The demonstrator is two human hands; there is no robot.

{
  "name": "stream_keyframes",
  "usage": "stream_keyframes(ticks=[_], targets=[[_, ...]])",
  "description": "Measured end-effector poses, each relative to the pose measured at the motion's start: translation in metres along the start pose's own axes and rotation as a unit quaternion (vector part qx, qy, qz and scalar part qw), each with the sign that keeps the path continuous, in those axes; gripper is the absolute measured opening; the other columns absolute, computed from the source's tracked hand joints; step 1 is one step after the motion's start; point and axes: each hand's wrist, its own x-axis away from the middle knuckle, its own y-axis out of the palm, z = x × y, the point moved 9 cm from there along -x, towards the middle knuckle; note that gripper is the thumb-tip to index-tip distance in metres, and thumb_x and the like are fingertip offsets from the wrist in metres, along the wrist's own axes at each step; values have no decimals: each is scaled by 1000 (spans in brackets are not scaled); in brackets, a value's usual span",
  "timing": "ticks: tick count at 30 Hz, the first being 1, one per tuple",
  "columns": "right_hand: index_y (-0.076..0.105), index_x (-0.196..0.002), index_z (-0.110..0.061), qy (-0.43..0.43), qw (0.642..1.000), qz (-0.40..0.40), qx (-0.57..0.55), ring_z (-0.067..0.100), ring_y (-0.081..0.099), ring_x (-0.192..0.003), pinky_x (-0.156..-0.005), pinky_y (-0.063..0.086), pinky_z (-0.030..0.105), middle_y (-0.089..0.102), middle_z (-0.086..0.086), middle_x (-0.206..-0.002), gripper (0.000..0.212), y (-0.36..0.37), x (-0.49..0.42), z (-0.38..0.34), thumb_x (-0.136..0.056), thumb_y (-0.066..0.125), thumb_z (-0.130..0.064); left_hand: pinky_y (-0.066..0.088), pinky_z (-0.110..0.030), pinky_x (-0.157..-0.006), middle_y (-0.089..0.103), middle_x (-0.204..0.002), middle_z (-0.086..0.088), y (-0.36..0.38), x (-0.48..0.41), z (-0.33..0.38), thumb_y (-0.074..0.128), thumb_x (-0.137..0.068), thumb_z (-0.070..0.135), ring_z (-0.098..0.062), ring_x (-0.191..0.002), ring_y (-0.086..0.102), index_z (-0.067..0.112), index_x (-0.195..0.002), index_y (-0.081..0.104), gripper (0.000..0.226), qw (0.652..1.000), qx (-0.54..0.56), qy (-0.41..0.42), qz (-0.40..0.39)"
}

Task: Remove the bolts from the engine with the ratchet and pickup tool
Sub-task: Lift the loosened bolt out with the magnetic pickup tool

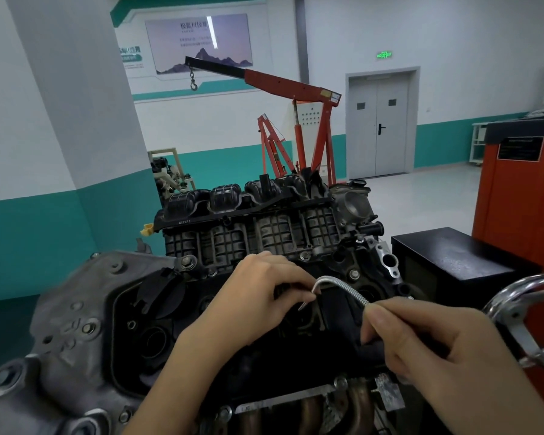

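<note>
A dark engine [258, 233] on a stand fills the lower middle, its black intake manifold at the back and a grey timing cover [73, 312] at the left. My right hand [427, 343] grips the flexible metal pickup tool [343, 285], whose coiled shaft arches over the valve cover. My left hand [258, 296] pinches the tool's bent tip just above the engine top. Bolts [186, 262] sit along the manifold's lower edge. I see no ratchet.
A chrome handwheel [528, 309] of the stand juts in at the right. Behind it are a black box [446, 259] and an orange cabinet [522, 189]. A red engine crane [296, 98] stands behind the engine, near a grey double door [380, 127].
</note>
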Motion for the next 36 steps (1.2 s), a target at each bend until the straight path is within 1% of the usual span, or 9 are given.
stream_keyframes(ticks=[7,9,13,16,18,21,24,29,36], targets=[[69,-67,-23,-67,995,43,56,7,37,-34,-37,31,15,44,4,-39,22,-17,14,-23,-79,72,-41,50,-17,-84,73,-85,13,-19,6,3,78,-78,16,0,-88,65,23,-97,77,20,995,78,-37,43],[70,-69,-26,-71,993,59,70,14,39,-32,-35,32,21,47,6,-40,19,-23,17,-25,-78,65,-42,49,-14,-83,73,-85,12,-27,9,-3,78,-78,13,0,-87,67,22,-98,76,22,993,84,-59,65],[69,-69,-28,-72,992,66,75,4,38,-34,-37,34,17,47,-2,-39,31,-25,20,-27,-72,52,-54,46,-7,-81,74,-87,13,-36,14,-2,78,-77,10,4,-88,67,21,-99,77,24,991,81,-72,79],[70,-69,-27,-63,993,72,64,6,40,-36,-38,38,24,51,7,-44,29,-26,21,-28,-76,60,-54,48,-9,-83,74,-88,15,-39,14,1,76,-80,8,4,-89,67,22,-99,77,25,991,75,-75,85],[69,-66,-27,-67,993,71,72,4,40,-35,-38,36,18,52,8,-44,27,-27,21,-29,-77,68,-52,48,-10,-84,74,-88,16,-40,15,1,75,-81,6,5,-90,66,24,-99,77,25,990,74,-83,88],[68,-65,-27,-65,994,63,63,5,41,-35,-39,36,15,52,6,-44,33,-25,20,-29,-81,59,-55,48,-10,-84,74,-87,16,-40,16,-1,74,-81,5,6,-90,66,24,-99,77,26,989,74,-89,93],[66,-61,-22,-52,996,50,49,0,37,-35,-41,32,10,47,2,-41,30,-19,16,-22,-75,54,-46,49,-12,-85,74,-87,17,-36,16,-1,74,-81,3,7,-91,66,24,-97,77,26,988,82,-92,95],[63,-61,-20,-20,996,28,77,6,39,-36,-45,33,12,44,-3,-39,25,-2,4,3,-85,60,-22,47,-7,-83,73,-93,20,-18,15,2,75,-80,0,9,-93,65,24,-100,76,32,992,89,-71,61],[61,-59,-24,-5,995,-5,97,9,43,-40,-52,34,15,46,-3,-42,29,16,-11,19,-88,58,-27,52,-16,-82,75,-85,9,-6,13,-15,79,-77,16,3,-83,68,13,-93,78,16,987,112,-93,60]])
